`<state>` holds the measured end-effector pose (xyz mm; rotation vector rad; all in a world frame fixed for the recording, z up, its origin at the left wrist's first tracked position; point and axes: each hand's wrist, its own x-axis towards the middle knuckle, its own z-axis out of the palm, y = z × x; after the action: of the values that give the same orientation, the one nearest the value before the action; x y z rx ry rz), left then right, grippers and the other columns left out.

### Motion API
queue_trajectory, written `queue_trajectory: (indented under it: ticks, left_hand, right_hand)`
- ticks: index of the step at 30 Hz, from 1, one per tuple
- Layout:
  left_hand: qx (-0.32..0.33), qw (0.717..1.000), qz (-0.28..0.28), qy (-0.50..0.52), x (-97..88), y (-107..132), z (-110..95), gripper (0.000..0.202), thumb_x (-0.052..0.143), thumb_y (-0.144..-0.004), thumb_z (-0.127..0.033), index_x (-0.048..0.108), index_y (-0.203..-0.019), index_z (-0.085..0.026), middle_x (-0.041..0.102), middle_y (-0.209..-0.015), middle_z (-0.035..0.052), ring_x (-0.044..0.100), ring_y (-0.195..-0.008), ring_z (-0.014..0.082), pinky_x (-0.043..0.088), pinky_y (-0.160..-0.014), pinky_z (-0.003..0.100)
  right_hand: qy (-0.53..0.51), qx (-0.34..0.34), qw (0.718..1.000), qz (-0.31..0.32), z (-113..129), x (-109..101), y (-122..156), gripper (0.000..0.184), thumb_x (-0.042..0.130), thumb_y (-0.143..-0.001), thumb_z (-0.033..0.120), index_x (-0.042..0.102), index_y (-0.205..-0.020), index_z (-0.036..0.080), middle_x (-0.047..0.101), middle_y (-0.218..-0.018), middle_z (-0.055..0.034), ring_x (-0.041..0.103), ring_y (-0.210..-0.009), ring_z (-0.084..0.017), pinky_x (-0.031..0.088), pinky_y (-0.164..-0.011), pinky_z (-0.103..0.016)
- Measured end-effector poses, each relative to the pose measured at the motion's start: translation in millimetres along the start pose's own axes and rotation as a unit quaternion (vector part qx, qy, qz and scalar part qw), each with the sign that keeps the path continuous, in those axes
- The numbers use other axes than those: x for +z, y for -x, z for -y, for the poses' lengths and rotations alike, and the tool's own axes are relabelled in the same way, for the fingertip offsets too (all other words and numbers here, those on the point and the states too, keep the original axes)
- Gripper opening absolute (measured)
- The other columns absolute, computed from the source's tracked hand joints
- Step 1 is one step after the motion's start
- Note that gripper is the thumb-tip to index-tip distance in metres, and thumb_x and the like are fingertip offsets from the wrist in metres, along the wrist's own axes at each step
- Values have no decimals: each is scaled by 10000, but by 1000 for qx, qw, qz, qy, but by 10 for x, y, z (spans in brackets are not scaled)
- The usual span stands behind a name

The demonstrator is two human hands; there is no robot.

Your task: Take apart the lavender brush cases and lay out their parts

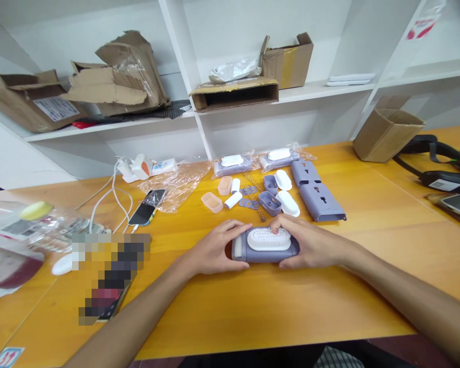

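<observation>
On the orange table (253, 306), my left hand (214, 250) and my right hand (310, 245) grip the two ends of a purple-grey brush body (266, 251) with a white bristle pad (268, 238) set on top. Both hands curl their fingers round it, thumbs at the near side. Just behind lie loose parts: small purple cups (270, 202), white oval brush pads (287, 203), white cylinders (233, 199), pink caps (212, 202), metal springs (253, 181) and two purple-grey shells (320, 197).
Two bagged brush sets (233, 164) lie at the back near the white shelves. A phone (147, 207), charger cables (111, 197) and plastic bags sit to the left. A cardboard box (387, 133) and black devices (440, 163) stand to the right.
</observation>
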<state>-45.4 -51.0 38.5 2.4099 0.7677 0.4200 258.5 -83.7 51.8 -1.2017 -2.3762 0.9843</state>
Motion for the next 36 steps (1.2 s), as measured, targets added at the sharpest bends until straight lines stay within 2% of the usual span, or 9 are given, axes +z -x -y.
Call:
queue_trajectory:
  ticks: [4,7,12,15,19,22,28,33,36]
  left_hand:
    - [-34,999,-17,-29,-7,14,11,912,921,-743,-430,510,-1545,-290,622,-1368,103,625,-1248,316,510,-1099,464]
    - [-65,996,-30,-54,-98,27,75,828,906,-754,-443,565,-1485,-258,642,-1355,113,638,-1235,328,514,-1091,478]
    - [-30,995,-51,-77,-310,43,190,509,893,-764,-412,678,-1188,-232,677,-1365,103,601,-1315,338,431,-1176,526]
    - [-18,994,-65,-82,-416,68,182,452,901,-750,-411,665,-1093,-235,700,-1336,92,616,-1296,321,462,-1149,507]
    - [-43,991,-79,-99,-561,126,149,284,858,-789,-395,658,-895,-222,669,-1399,80,625,-1312,309,487,-1131,474]
    - [-68,988,-71,-118,-644,163,163,288,827,-820,-417,638,-763,-208,663,-1411,79,640,-1302,306,501,-1112,458]
    - [-87,982,-37,-164,-686,172,245,275,846,-799,-364,649,-688,-207,671,-1409,64,649,-1262,310,507,-1085,474]
    - [-108,974,-45,-193,-720,204,322,117,800,-812,-310,723,-808,-221,657,-1424,86,667,-1237,322,516,-1063,485]
    - [-104,971,-55,-207,-752,224,350,109,739,-851,-315,709,-815,-217,686,-1362,82,695,-1186,307,531,-1031,472]
  right_hand:
    - [8,-9,1000,-11,-47,-19,9,549,847,-753,351,500,-1173,287,583,-1321,-66,562,-1210,-309,471,-986,-422]
    - [19,-13,999,-28,-140,-60,21,533,846,-740,332,496,-1140,282,594,-1292,-55,571,-1171,-297,469,-964,-402]
    - [30,4,999,-36,-242,-116,23,540,848,-738,341,493,-1140,286,596,-1261,-43,573,-1136,-289,468,-932,-387]
    - [27,-7,999,-33,-228,-120,14,538,854,-739,359,497,-1135,287,601,-1260,-41,573,-1144,-292,465,-938,-384]
    - [23,-11,999,-29,-197,-123,9,533,851,-742,356,496,-1133,288,605,-1261,-42,577,-1151,-291,464,-943,-382]
    - [25,-5,999,-30,-190,-128,9,542,855,-735,354,493,-1132,287,606,-1269,-45,578,-1156,-293,464,-937,-381]
    - [21,-6,999,-30,-192,-129,9,544,854,-730,371,499,-1133,287,615,-1274,-46,584,-1157,-299,468,-938,-387]
    - [18,-2,999,-28,-189,-129,10,554,856,-731,384,498,-1143,289,610,-1292,-55,582,-1173,-307,469,-956,-401]
    - [20,-1,999,-27,-185,-131,9,561,859,-726,366,494,-1144,289,608,-1297,-56,579,-1183,-307,466,-964,-402]
